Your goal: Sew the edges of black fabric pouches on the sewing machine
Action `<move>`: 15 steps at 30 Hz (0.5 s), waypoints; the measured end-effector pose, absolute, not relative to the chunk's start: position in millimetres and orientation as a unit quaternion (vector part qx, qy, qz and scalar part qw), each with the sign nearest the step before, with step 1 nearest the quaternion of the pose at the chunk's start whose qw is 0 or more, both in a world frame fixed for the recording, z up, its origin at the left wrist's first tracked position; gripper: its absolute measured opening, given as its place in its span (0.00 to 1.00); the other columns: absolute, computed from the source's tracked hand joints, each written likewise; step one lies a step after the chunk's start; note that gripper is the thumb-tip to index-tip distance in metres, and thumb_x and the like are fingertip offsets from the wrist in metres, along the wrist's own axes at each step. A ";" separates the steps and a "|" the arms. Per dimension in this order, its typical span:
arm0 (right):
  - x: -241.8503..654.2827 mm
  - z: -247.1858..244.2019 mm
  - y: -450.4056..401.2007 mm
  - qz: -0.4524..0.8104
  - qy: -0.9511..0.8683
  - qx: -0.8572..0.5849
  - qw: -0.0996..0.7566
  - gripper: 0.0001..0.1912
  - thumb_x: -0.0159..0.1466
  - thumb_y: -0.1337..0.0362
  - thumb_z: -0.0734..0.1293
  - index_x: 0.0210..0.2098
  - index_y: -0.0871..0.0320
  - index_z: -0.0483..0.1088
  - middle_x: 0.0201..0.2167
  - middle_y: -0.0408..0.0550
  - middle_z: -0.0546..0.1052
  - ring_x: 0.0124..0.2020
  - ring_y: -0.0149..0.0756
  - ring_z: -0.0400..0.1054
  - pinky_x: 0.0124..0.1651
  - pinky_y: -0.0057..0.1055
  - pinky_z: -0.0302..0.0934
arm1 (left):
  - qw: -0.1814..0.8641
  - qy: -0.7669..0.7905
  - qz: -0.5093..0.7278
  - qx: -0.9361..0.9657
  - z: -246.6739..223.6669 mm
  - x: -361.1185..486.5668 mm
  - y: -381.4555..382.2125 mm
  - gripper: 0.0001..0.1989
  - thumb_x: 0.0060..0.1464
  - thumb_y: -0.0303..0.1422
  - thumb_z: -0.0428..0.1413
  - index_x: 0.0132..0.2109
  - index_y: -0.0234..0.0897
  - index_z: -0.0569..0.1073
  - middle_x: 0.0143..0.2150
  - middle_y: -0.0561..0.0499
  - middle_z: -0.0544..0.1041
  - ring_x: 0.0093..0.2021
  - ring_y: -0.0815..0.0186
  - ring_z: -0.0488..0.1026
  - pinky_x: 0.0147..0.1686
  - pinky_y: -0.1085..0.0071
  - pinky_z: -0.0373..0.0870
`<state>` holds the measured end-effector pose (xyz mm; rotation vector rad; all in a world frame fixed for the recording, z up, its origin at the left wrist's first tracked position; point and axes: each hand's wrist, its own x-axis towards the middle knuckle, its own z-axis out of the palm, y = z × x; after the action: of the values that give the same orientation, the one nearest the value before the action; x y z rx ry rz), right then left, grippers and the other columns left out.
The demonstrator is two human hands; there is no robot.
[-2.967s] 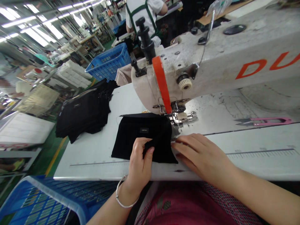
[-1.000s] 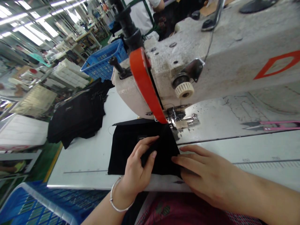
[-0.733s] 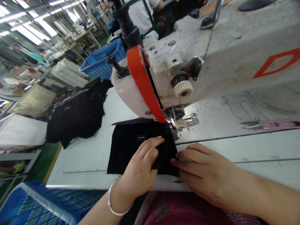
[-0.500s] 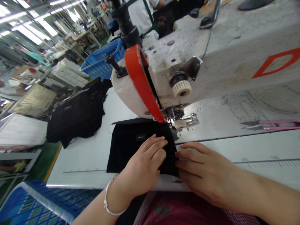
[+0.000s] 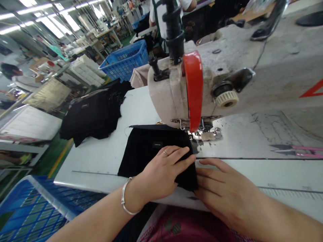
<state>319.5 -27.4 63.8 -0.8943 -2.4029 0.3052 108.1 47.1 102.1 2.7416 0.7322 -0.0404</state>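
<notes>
A black fabric piece (image 5: 141,148) with a small sewn label lies on the sewing machine's table. Its upper right corner is at the presser foot (image 5: 204,135), below the red guard (image 5: 194,90). My left hand (image 5: 161,171), wearing a ring and a bangle, rests flat on the fabric with fingers spread. At the right edge of the piece, my right hand (image 5: 224,188) lies with its fingers stretched out and their tips touching the fabric; its thumb is hidden. A gold-coloured metal bit (image 5: 159,122) shows behind the fabric's far edge.
A stack of black fabric pieces (image 5: 93,114) sits at the table's left. Pink-handled thread snips (image 5: 302,150) lie to the right, under the machine arm. Blue crates stand at lower left (image 5: 30,201) and behind the table (image 5: 126,60). Other people are in the background.
The camera view has shifted, so the machine appears further right. My left hand's fingers have spread and reach nearer the fabric's right edge. The piece has turned slightly.
</notes>
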 end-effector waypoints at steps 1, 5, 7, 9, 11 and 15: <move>319.2 63.0 -26.3 0.113 -0.895 -0.334 0.272 0.09 0.64 0.69 0.62 0.42 0.56 0.72 0.43 0.46 0.77 0.50 0.39 0.66 0.64 0.46 0.49 | 0.151 0.252 -0.013 0.956 102.1 107.8 49.4 0.39 0.43 0.21 0.52 0.65 0.37 0.58 0.66 0.43 0.58 0.64 0.53 0.56 0.64 0.53 0.55; 318.4 59.3 -20.1 0.093 -0.902 -0.342 0.247 0.10 0.63 0.69 0.63 0.44 0.57 0.72 0.48 0.47 0.76 0.52 0.40 0.65 0.63 0.46 0.50 | 0.156 0.250 0.008 0.956 98.6 106.5 61.3 0.38 0.44 0.21 0.52 0.65 0.38 0.59 0.66 0.43 0.58 0.65 0.53 0.55 0.63 0.51 0.55; 318.6 58.5 -17.7 0.074 -0.904 -0.344 0.241 0.12 0.63 0.69 0.63 0.46 0.58 0.71 0.50 0.49 0.75 0.54 0.42 0.64 0.62 0.46 0.52 | 0.183 0.255 0.034 0.949 95.3 104.5 67.3 0.37 0.44 0.20 0.52 0.64 0.40 0.61 0.66 0.44 0.60 0.64 0.54 0.56 0.63 0.51 0.55; 319.3 59.3 -16.8 0.061 -0.903 -0.344 0.248 0.13 0.64 0.70 0.62 0.47 0.60 0.71 0.52 0.50 0.73 0.54 0.43 0.63 0.59 0.46 0.55 | 0.230 0.261 0.074 0.935 91.8 101.6 71.9 0.36 0.45 0.18 0.51 0.63 0.43 0.63 0.65 0.47 0.62 0.63 0.56 0.58 0.64 0.51 0.55; 320.5 61.4 -17.0 0.057 -0.901 -0.340 0.264 0.14 0.64 0.71 0.60 0.48 0.61 0.71 0.54 0.51 0.72 0.53 0.44 0.63 0.55 0.45 0.58 | 0.281 0.266 0.128 0.913 88.5 98.1 74.3 0.35 0.48 0.17 0.49 0.63 0.44 0.63 0.63 0.50 0.65 0.63 0.60 0.60 0.65 0.53 0.54; 323.5 65.0 -18.8 0.056 -0.898 -0.330 0.285 0.13 0.66 0.72 0.59 0.46 0.62 0.72 0.55 0.51 0.71 0.50 0.44 0.64 0.51 0.44 0.60 | 0.335 0.282 0.208 0.875 83.9 93.4 74.0 0.30 0.54 0.18 0.49 0.62 0.43 0.63 0.62 0.50 0.68 0.62 0.62 0.62 0.64 0.54 0.58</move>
<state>323.5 -18.8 65.0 -0.8833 -2.4026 0.1496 93.4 74.0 83.9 2.2825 0.7345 0.5417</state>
